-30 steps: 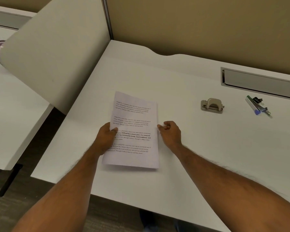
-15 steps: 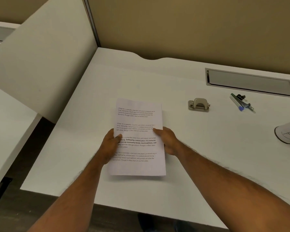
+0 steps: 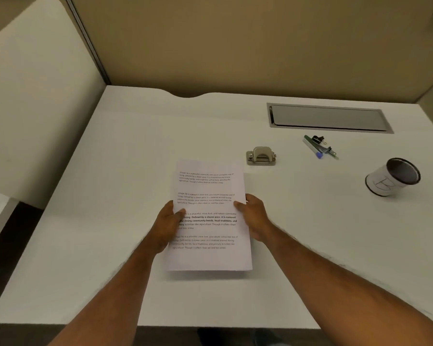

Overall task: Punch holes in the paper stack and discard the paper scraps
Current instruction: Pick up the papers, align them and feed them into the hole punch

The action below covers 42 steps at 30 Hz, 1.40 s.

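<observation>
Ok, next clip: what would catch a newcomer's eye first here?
The printed paper stack at the desk's centre, gripped at its sides by the left hand and right hand. Next, the metal hole punch just beyond its far right corner, and farther right a white cup.

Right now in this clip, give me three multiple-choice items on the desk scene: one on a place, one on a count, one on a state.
1. Where does the hole punch sit relative to the paper stack?
A. beyond its far right corner
B. on top of it
C. left of it

2. How many hands grip the stack?
A. none
B. one
C. two

3. The pen cup is:
A. upside down
B. upright, tilted in view, mouth showing
C. lying flat

Key: 1 A, the punch stands apart on the desk. 2 C, left hand and right hand pinch opposite edges. 3 B, its dark opening faces up.
</observation>
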Each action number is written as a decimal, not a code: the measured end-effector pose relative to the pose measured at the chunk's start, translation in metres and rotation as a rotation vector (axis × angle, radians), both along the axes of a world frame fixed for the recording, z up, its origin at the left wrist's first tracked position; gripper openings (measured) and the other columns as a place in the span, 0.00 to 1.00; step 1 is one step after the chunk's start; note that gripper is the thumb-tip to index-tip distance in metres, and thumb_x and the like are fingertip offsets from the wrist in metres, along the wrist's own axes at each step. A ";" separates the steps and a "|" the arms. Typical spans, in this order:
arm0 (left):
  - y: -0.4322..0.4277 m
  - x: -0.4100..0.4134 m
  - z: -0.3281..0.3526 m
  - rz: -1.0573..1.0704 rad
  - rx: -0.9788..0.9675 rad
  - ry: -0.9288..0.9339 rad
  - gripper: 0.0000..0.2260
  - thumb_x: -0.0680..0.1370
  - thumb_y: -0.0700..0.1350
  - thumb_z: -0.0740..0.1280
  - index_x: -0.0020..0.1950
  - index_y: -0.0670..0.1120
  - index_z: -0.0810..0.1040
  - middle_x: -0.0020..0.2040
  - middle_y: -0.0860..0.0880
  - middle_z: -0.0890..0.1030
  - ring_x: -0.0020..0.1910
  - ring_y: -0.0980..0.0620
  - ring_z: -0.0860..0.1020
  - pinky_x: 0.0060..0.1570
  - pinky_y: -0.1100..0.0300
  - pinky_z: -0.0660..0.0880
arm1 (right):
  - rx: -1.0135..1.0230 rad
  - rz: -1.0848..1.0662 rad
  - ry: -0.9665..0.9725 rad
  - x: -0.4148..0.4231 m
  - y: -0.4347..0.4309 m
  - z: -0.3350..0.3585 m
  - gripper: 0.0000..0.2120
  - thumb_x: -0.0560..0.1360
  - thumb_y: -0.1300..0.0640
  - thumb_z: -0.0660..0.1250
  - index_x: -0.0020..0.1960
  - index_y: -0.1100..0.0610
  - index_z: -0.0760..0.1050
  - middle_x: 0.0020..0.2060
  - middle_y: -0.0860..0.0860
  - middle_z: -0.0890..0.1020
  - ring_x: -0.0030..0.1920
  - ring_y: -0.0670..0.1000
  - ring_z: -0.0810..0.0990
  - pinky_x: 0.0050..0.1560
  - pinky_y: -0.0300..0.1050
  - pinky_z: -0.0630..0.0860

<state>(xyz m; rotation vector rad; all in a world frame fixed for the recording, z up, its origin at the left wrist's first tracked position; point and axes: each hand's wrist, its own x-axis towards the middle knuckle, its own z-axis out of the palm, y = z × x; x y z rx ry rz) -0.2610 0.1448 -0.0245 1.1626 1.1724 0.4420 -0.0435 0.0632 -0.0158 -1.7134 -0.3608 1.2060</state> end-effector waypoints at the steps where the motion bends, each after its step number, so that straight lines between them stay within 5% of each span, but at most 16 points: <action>1: 0.000 0.006 0.000 -0.008 -0.010 -0.003 0.11 0.82 0.39 0.61 0.64 0.43 0.74 0.58 0.47 0.82 0.54 0.48 0.82 0.53 0.52 0.79 | 0.011 -0.021 0.004 0.005 -0.004 0.002 0.08 0.77 0.66 0.63 0.53 0.57 0.77 0.53 0.56 0.83 0.49 0.55 0.83 0.53 0.53 0.80; 10: -0.025 0.025 0.009 0.051 -0.253 -0.197 0.15 0.81 0.52 0.62 0.63 0.48 0.79 0.60 0.43 0.82 0.58 0.40 0.80 0.59 0.40 0.74 | 0.092 -0.220 0.174 0.048 -0.039 0.014 0.11 0.79 0.67 0.62 0.59 0.59 0.76 0.50 0.53 0.84 0.46 0.52 0.84 0.38 0.44 0.82; 18: -0.073 0.056 0.006 0.341 -0.487 -0.501 0.31 0.75 0.64 0.59 0.69 0.44 0.74 0.65 0.42 0.79 0.64 0.43 0.77 0.60 0.49 0.77 | 0.161 -0.415 0.331 0.069 -0.056 0.013 0.11 0.79 0.66 0.61 0.60 0.61 0.75 0.54 0.57 0.83 0.48 0.56 0.83 0.40 0.49 0.82; 24: -0.110 0.124 0.013 0.353 -0.481 -0.578 0.22 0.79 0.52 0.64 0.72 0.49 0.70 0.66 0.46 0.79 0.64 0.45 0.77 0.61 0.47 0.77 | 0.178 -0.535 0.400 0.076 -0.066 0.004 0.13 0.80 0.65 0.61 0.63 0.61 0.74 0.56 0.58 0.82 0.50 0.56 0.83 0.39 0.49 0.82; 29: -0.117 0.157 0.002 0.510 -0.402 -0.455 0.21 0.77 0.36 0.67 0.70 0.46 0.71 0.63 0.46 0.81 0.60 0.45 0.79 0.60 0.45 0.75 | 0.165 -0.568 0.397 0.089 -0.071 -0.004 0.12 0.80 0.65 0.61 0.62 0.59 0.74 0.55 0.57 0.82 0.51 0.56 0.83 0.40 0.49 0.82; 35: -0.102 0.162 -0.007 0.490 -0.291 -0.340 0.19 0.78 0.33 0.66 0.67 0.46 0.72 0.61 0.47 0.80 0.59 0.46 0.79 0.59 0.47 0.74 | 0.211 -0.440 0.411 0.116 -0.079 -0.008 0.16 0.77 0.68 0.63 0.64 0.59 0.74 0.57 0.56 0.83 0.57 0.57 0.81 0.57 0.54 0.79; 42: -0.067 0.136 -0.014 0.320 -0.253 -0.211 0.17 0.78 0.34 0.66 0.67 0.43 0.74 0.58 0.44 0.82 0.54 0.43 0.82 0.50 0.47 0.80 | 0.206 -0.322 0.412 0.196 -0.085 -0.007 0.15 0.76 0.65 0.63 0.62 0.60 0.76 0.56 0.57 0.82 0.55 0.56 0.80 0.48 0.45 0.81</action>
